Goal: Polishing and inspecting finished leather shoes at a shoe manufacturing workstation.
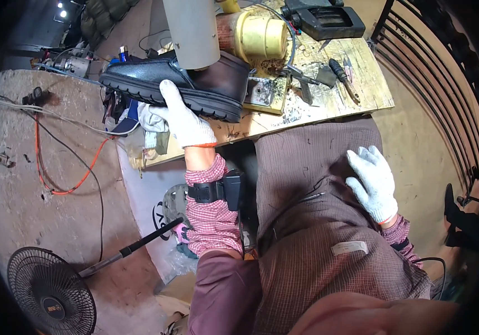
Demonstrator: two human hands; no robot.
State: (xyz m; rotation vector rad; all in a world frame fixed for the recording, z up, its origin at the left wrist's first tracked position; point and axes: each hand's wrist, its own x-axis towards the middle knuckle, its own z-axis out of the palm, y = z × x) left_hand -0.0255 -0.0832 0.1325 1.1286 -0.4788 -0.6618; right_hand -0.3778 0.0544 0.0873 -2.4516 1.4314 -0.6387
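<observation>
A black leather shoe [139,71] with a thick ridged sole lies on its side at the bench's near left, toe pointing left. My left hand [188,124], in a white knit glove, grips its sole edge, thumb on the near side; the other fingers are mostly hidden. A pale grey cylinder [192,33] comes down from above, its lower end in front of the shoe's upper, and I cannot tell whether they touch. My right hand [374,181], also gloved, is over the brown apron [317,151] on my lap. Its fingers are spread and hold nothing.
A yellow motor-like housing [261,38] stands behind the shoe on the wooden bench [370,92]. A black-handled tool [338,71] and a black plastic case [328,23] lie to its right. A black fan [52,293] stands lower left, a curved metal rack [426,70] at right.
</observation>
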